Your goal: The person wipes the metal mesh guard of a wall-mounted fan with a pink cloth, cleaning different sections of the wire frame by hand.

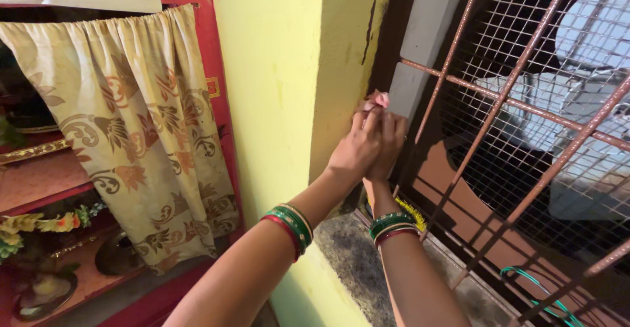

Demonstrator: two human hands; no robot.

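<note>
My left hand [354,148] and my right hand [392,144] are raised side by side against the window frame [420,44]. Together their fingertips pinch a small pink object [378,98], perhaps cloth or a flower, pressed to the frame's corner. Which hand grips it more I cannot tell. Green and red bangles [293,226] ring my left wrist, and similar bangles [392,226] ring my right wrist.
A metal grille with mesh [525,104] covers the window at right. A grey stone sill [357,255] lies below, with a yellow scrap [412,213] and a green wire [545,294]. A floral curtain [141,130] hangs on a red shelf unit [210,71] at left. Yellow wall [275,71] between.
</note>
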